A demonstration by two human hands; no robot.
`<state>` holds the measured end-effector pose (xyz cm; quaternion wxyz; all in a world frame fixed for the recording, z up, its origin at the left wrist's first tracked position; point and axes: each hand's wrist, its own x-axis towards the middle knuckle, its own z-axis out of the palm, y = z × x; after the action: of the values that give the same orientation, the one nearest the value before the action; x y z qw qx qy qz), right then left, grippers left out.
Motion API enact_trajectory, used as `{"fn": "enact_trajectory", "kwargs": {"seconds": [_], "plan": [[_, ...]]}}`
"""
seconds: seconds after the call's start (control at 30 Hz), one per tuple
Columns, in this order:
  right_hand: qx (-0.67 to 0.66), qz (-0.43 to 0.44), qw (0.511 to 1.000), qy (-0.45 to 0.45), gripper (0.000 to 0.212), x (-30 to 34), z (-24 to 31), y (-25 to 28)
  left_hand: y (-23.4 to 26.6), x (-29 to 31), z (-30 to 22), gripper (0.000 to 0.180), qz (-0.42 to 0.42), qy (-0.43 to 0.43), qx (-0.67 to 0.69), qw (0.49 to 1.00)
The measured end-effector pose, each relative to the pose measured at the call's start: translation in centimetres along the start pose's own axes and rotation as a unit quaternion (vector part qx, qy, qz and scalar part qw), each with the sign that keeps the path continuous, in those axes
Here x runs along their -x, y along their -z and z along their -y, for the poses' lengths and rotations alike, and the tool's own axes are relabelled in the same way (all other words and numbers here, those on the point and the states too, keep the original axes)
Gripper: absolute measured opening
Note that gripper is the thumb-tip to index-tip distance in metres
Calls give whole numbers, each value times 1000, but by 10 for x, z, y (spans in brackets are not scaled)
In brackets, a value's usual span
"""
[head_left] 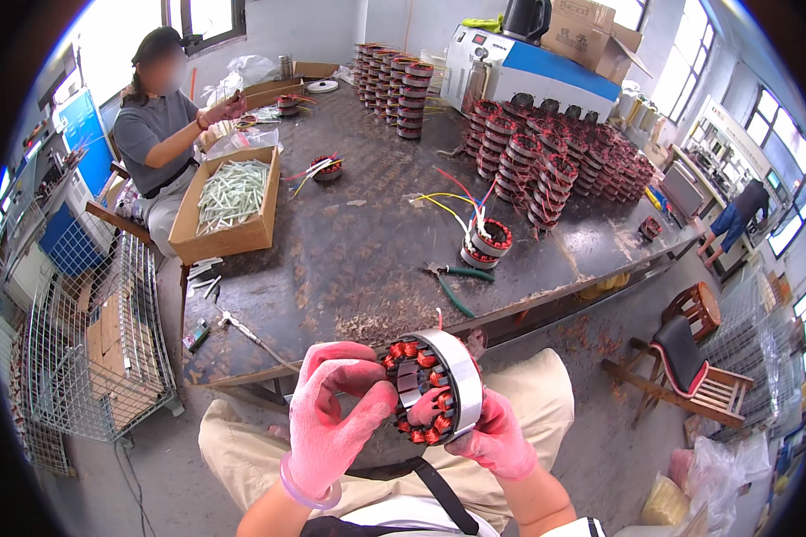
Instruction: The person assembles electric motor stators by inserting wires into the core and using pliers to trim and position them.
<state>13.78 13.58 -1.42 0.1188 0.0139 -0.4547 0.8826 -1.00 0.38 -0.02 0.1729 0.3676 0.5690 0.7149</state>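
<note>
A motor stator [459, 374], a silver metal ring with red-orange copper coils inside, is held tilted above my lap. My right hand [503, 440], in a pink glove, grips its lower right side, with fingertips showing through the bore. At the stator's left edge, my left hand [336, 416], also gloved in pink, has thumb and fingers pinched against the coils. Whatever lies between those fingertips is hidden. A short pale lead rises from the stator's top. Beyond it on the table are green-handled pliers [458, 288] and two stacked stators [486, 248] with red, yellow, white and blue leads.
The dark worktable [349, 268] bears many stator stacks [560, 174] and a single stator [327, 168]. A cardboard box [228, 242] holds pale tubes. Near the left corner lies a thin metal tool [242, 331]. A co-worker [157, 125] sits far left; a stool [690, 358] stands right.
</note>
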Motion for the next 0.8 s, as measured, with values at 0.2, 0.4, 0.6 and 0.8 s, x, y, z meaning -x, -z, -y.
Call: {"fn": "enact_trajectory", "kwargs": {"seconds": [0.2, 0.4, 0.6, 0.8], "plan": [[51, 9, 998, 40, 54, -2, -4, -4, 5, 0, 5, 22, -6, -26, -2, 1000], [57, -2, 998, 24, 53, -3, 1, -9, 1, -2, 7, 22, -31, -40, 8, 999], [84, -39, 994, 60, 54, -8, -5, -9, 7, -1, -1, 18, -74, -74, 5, 995], [49, -42, 997, 41, 52, -1, -10, 2, 10, 0, 8, 10, -68, -33, 37, 996]]}}
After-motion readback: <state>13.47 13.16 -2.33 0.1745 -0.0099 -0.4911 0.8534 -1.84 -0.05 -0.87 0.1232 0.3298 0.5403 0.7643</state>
